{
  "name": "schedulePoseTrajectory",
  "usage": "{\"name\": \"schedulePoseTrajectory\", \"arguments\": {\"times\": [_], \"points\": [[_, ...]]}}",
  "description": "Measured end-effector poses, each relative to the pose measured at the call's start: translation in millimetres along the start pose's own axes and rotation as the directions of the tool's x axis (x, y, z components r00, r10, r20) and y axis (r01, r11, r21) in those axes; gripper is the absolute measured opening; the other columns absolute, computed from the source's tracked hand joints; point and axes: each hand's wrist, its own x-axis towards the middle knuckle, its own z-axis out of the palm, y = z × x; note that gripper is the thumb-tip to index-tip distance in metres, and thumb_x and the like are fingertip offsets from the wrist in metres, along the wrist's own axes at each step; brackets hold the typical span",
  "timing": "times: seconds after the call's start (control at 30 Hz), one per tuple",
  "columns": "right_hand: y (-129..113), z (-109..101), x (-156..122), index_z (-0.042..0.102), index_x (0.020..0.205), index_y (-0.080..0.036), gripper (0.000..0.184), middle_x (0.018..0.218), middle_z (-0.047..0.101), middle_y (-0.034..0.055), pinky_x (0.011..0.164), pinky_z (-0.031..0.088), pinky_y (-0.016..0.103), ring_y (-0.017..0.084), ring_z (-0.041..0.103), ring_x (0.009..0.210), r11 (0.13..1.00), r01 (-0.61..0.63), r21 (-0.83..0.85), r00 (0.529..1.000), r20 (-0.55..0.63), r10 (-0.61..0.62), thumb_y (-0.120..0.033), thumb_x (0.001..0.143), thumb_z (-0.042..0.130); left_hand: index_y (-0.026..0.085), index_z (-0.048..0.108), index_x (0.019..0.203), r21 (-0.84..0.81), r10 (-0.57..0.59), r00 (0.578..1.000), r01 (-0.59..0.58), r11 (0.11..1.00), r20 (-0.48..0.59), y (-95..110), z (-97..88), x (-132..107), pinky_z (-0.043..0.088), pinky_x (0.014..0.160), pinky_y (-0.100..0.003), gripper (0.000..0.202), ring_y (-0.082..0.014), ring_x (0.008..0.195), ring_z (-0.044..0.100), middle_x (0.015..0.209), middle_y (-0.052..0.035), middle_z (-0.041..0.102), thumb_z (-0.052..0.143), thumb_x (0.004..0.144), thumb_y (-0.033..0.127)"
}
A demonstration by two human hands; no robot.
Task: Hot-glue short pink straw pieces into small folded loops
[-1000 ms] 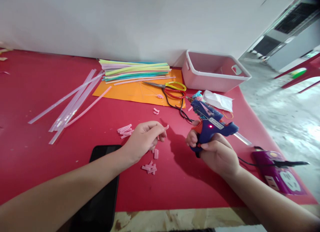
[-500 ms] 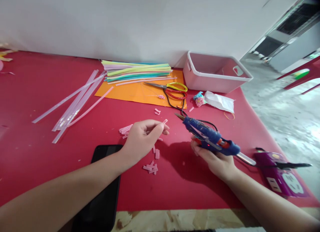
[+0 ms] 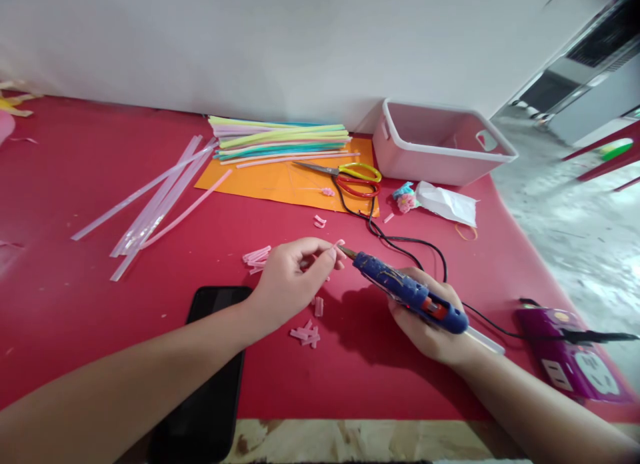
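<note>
My left hand (image 3: 293, 281) pinches a short pink straw piece (image 3: 339, 244) between thumb and forefinger, just above the red table cover (image 3: 75, 297). My right hand (image 3: 430, 324) grips a blue hot glue gun (image 3: 407, 292), tilted nearly flat. Its metal nozzle (image 3: 347, 252) touches the end of the pink piece. More cut pink straw pieces lie beneath and beside my left hand, some as a small heap (image 3: 306, 333) and others as a cluster (image 3: 257, 256).
A black phone (image 3: 205, 377) lies under my left forearm. Clear glue sticks (image 3: 150, 204) lie at left. Coloured straws (image 3: 280, 139), scissors (image 3: 345, 174) and orange paper (image 3: 280, 184) sit at the back, a white bin (image 3: 440, 144) beside them. A purple power strip (image 3: 570, 357) is at right.
My right hand has lowered and tipped the glue gun from upright to nearly flat and swung its nozzle left onto the pink piece. My left hand has stayed nearly still.
</note>
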Motion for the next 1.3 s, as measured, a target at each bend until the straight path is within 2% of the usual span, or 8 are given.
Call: {"name": "schedulePoseTrajectory", "arguments": {"times": [0.1, 0.4, 0.57, 0.73, 0.87, 1.07, 1.3], "points": [[-0.2, 0.5, 0.8, 0.060, 0.088, -0.023, 0.022, 0.065, 0.067, -0.0054, 0.044, 0.046, 0.016, 0.007, 0.055, 0.045, 1.000, 0.010, -0.003, 1.000, -0.013, -0.010, -0.007, 0.073, 0.057, 0.015, 0.071, 0.081, 0.004, 0.014, 1.000, -0.014, 1.000, 0.016, -2.7, 0.3, -0.5, 0.054, 0.064, -0.021, 0.026, -0.0109, 0.067, 0.062, 0.081, -0.0031, 0.074, 0.057, 0.093, 0.032], [0.3, 0.1, -0.7, 0.061, 0.088, -0.022, 0.023, 0.068, 0.070, -0.0040, 0.045, 0.048, 0.017, 0.009, 0.060, 0.047, 1.000, -0.013, -0.015, 1.000, -0.014, 0.013, -0.007, 0.072, 0.057, 0.015, 0.070, 0.081, 0.008, 0.040, 0.999, -0.041, 0.999, 0.010, -4.2, 0.1, -0.7, 0.058, 0.070, -0.023, 0.028, -0.0121, 0.070, 0.064, 0.081, -0.0036, 0.072, 0.057, 0.095, 0.035], [2.3, 0.2, -2.5, 0.061, 0.088, -0.023, 0.021, 0.068, 0.069, -0.0031, 0.047, 0.049, 0.020, 0.011, 0.060, 0.049, 0.999, -0.043, -0.026, 0.999, -0.021, 0.043, -0.009, 0.073, 0.059, 0.015, 0.071, 0.084, 0.014, 0.030, 1.000, -0.030, 0.999, -0.004, -5.2, -0.2, -0.5, 0.058, 0.067, -0.023, 0.030, -0.0086, 0.057, 0.055, 0.079, -0.0030, 0.070, 0.057, 0.095, 0.039], [6.5, 0.9, -6.3, 0.061, 0.090, -0.024, 0.022, 0.068, 0.067, -0.0033, 0.047, 0.047, 0.021, 0.010, 0.058, 0.049, 0.999, -0.025, -0.034, 0.999, -0.020, 0.024, -0.009, 0.075, 0.058, 0.015, 0.071, 0.083, 0.006, 0.023, 1.000, -0.023, 1.000, 0.002, -7.3, -0.7, -1.3, 0.058, 0.066, -0.023, 0.031, -0.0097, 0.060, 0.057, 0.079, -0.0036, 0.070, 0.057, 0.094, 0.041], [6.6, 1.7, -6.2, 0.062, 0.093, -0.024, 0.023, 0.065, 0.064, -0.0040, 0.047, 0.046, 0.021, 0.011, 0.057, 0.048, 0.998, -0.025, -0.050, 0.999, -0.020, 0.024, -0.010, 0.075, 0.058, 0.015, 0.071, 0.085, 0.016, 0.028, 1.000, -0.028, 0.999, 0.000, -7.9, -0.1, -1.1, 0.058, 0.067, -0.023, 0.031, -0.0078, 0.055, 0.053, 0.077, -0.0020, 0.069, 0.057, 0.095, 0.041], [6.6, 1.3, -5.7, 0.061, 0.092, -0.024, 0.023, 0.066, 0.066, -0.0042, 0.046, 0.045, 0.021, 0.010, 0.056, 0.047, 0.998, -0.005, -0.058, 1.000, -0.027, 0.004, -0.009, 0.075, 0.058, 0.016, 0.070, 0.082, 0.042, 0.057, 0.998, -0.056, 0.998, -0.003, -6.6, 0.0, -1.1, 0.057, 0.066, -0.024, 0.029, -0.0132, 0.066, 0.063, 0.073, -0.0022, 0.066, 0.057, 0.094, 0.039], [6.2, 2.4, -5.3, 0.061, 0.093, -0.025, 0.025, 0.064, 0.066, -0.0048, 0.044, 0.043, 0.021, 0.010, 0.055, 0.044, 0.997, -0.010, -0.081, 1.000, -0.018, 0.008, -0.009, 0.074, 0.058, 0.016, 0.070, 0.081, 0.079, 0.088, 0.996, -0.086, 0.993, -0.025, -7.4, -1.4, -2.2, 0.055, 0.058, -0.023, 0.026, -0.0137, 0.065, 0.064, 0.074, -0.0028, 0.068, 0.058, 0.092, 0.037]]}}
